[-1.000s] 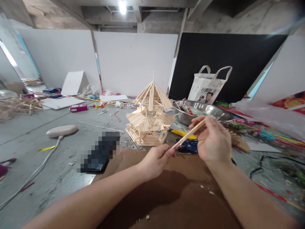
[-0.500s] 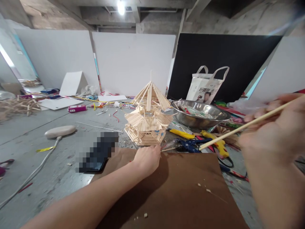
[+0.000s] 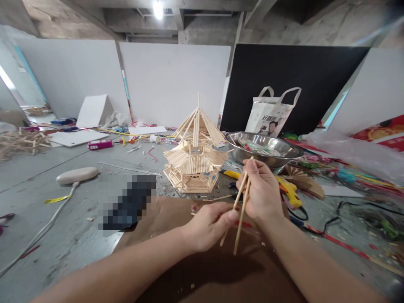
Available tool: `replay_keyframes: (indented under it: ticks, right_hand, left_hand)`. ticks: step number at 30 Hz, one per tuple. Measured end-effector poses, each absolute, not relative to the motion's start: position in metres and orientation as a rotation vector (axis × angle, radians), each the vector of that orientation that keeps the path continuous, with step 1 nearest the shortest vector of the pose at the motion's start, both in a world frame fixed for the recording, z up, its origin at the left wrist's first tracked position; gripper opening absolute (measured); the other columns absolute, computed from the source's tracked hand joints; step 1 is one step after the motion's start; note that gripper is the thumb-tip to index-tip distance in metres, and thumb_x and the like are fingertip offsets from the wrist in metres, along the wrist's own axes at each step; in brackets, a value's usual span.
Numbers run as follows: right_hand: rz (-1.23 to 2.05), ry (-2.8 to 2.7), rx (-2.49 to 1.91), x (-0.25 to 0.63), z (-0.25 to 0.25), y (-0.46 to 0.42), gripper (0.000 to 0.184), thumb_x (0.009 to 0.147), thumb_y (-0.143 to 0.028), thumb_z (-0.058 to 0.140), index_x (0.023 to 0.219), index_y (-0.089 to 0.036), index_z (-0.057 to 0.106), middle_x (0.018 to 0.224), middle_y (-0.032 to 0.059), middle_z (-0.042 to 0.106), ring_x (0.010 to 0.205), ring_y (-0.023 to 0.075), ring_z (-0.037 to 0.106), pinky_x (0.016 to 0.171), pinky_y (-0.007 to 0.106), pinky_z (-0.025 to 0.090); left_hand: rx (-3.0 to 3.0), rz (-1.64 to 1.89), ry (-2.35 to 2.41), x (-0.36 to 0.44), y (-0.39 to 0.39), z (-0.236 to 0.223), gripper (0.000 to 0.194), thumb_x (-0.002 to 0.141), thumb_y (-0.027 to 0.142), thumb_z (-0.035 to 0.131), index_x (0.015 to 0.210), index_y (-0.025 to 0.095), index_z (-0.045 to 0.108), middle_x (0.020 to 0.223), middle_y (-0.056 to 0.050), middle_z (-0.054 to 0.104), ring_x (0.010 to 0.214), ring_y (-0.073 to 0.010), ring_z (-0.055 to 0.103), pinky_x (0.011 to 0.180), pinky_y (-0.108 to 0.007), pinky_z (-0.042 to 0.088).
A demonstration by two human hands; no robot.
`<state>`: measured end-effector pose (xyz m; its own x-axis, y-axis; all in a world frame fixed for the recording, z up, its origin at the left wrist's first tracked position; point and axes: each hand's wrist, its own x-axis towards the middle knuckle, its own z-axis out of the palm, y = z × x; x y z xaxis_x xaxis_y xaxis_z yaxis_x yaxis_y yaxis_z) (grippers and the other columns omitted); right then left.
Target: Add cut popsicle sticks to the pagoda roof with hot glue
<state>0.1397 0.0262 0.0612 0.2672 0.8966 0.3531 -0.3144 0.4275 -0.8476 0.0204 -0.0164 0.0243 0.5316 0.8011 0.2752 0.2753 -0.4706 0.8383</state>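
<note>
My right hand (image 3: 263, 191) is closed around the upper ends of two thin wooden chopsticks (image 3: 240, 225), which slant down and spread apart at the bottom. My left hand (image 3: 208, 225) pinches the left stick between thumb and fingers partway along its length. Both hands are above a brown sheet (image 3: 160, 219) with small wood bits on it. Just beyond them stands a pavilion model (image 3: 202, 164) built of wooden sticks, with a pointed roof and a tiered base. A red strip shows on the sheet, partly hidden behind the sticks.
A phone (image 3: 129, 204) lies left of the sheet, near a white corded device (image 3: 77, 175). On the right are a steel bowl (image 3: 268, 160), a yellow glue gun (image 3: 292, 193), a yellow-handled cutter (image 3: 232, 174) and a cloth bag (image 3: 268, 115). Sticks are piled far left (image 3: 25, 141).
My right hand swung far right with a chopstick, drawing it from clear, red-marked wrapping, then came back to the middle. My left hand lowered the wrapping near the model, let go and now pinches a stick.
</note>
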Motion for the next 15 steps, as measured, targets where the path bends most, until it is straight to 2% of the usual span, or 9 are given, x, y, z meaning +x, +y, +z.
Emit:
replay_keyframes:
  ticks: [2, 5, 11, 15]
  right_hand:
    - [1.029, -0.901, -0.742, 0.137, 0.053, 0.03, 0.022, 0.066, -0.038, 0.062, 0.07, -0.02, 0.05, 0.043, -0.0098, 0.035, 0.034, 0.003, 0.031, 0.033, 0.018, 0.023]
    - [1.131, -0.811, -0.753, 0.138, 0.044, 0.036, 0.025, 0.061, -0.038, 0.065, 0.07, -0.019, 0.051, 0.044, -0.01, 0.037, 0.034, 0.0023, 0.031, 0.032, 0.016, 0.024]
    - [1.235, -0.74, -0.891, 0.146, 0.032, 0.048, 0.027, 0.059, -0.04, 0.065, 0.074, -0.019, 0.058, 0.054, -0.0065, 0.047, 0.037, 0.0033, 0.037, 0.032, 0.017, 0.029]
    - [1.315, -0.848, -0.996, 0.151, 0.026, 0.052, 0.022, 0.059, -0.034, 0.064, 0.072, -0.017, 0.06, 0.051, -0.0058, 0.047, 0.037, 0.0037, 0.038, 0.031, 0.016, 0.03]
  left_hand:
    - [1.937, 0.78, 0.886, 0.025, -0.016, 0.017, 0.033, 0.081, 0.038, 0.037, 0.078, 0.012, 0.057, 0.067, -0.003, 0.056, 0.06, -0.0112, 0.049, 0.054, -0.022, 0.039]
    - [1.789, 0.693, 0.968, 0.028, -0.012, 0.008, 0.028, 0.077, 0.036, 0.042, 0.066, 0.013, 0.052, 0.057, 0.0, 0.051, 0.05, -0.0086, 0.044, 0.046, -0.02, 0.034]
    - [1.439, 0.608, 0.901, 0.027, -0.006, 0.01, 0.021, 0.074, 0.034, 0.044, 0.066, 0.015, 0.044, 0.056, 0.001, 0.053, 0.044, -0.0084, 0.049, 0.043, -0.021, 0.039]
    - [1.382, 0.652, 0.916, 0.025, -0.001, 0.007, 0.021, 0.073, 0.034, 0.046, 0.065, 0.015, 0.042, 0.052, 0.002, 0.051, 0.041, -0.0088, 0.049, 0.039, -0.02, 0.038]
